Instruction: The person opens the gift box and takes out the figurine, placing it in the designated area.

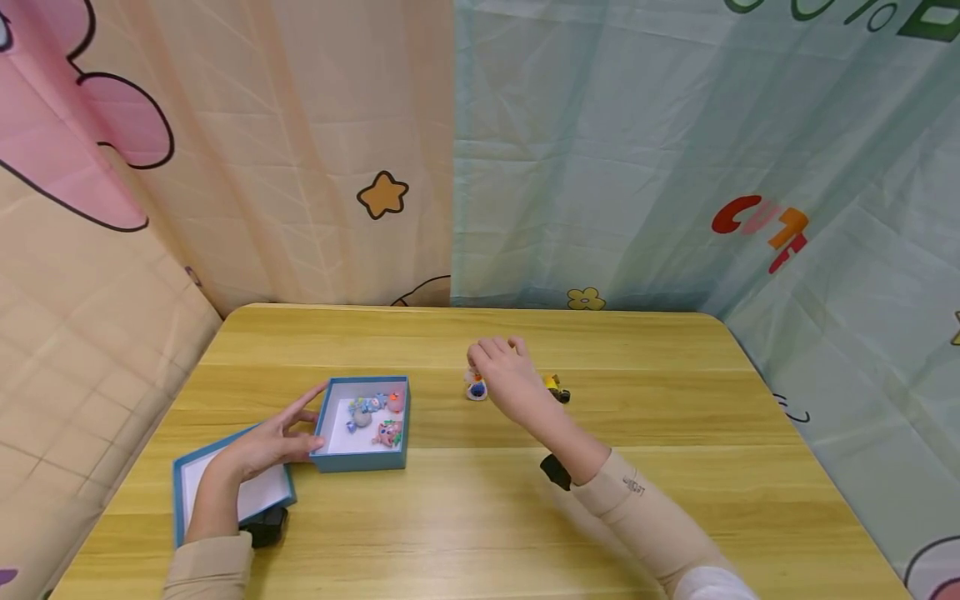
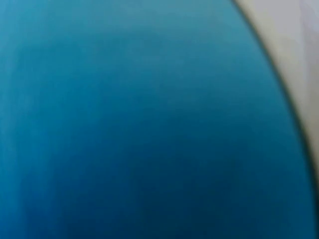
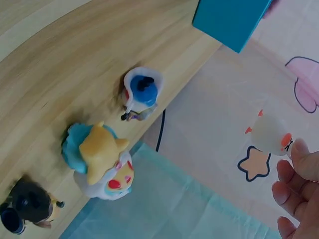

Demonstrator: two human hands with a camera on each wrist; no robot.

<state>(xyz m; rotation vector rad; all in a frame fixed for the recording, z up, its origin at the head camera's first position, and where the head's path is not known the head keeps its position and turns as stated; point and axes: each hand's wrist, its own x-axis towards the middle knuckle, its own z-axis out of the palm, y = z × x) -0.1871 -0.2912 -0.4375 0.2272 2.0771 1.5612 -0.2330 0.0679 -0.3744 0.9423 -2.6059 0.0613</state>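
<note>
My right hand (image 1: pixel 513 383) is raised over the table, pinching a small white figurine (image 3: pixel 269 133) with orange feet between thumb and fingertips. Below it, a white-and-blue figurine (image 3: pixel 143 89) stands on the table. Beside that is a figurine with a yellow star shape (image 3: pixel 102 152), which the hand hides in the head view. A black-and-yellow figurine (image 1: pixel 557 389) stands to the right. My left hand (image 1: pixel 273 442) rests, fingers extended, against the left side of a blue box (image 1: pixel 360 461). Several small figurines (image 1: pixel 387 432) lie inside its white interior.
A second blue box part with a white inside, perhaps the lid (image 1: pixel 258 492), lies under my left forearm. The wooden table (image 1: pixel 480 525) ends at printed curtains (image 1: pixel 600 167) behind. In the left wrist view, a blurred blue surface (image 2: pixel 149 99) fills most of the picture.
</note>
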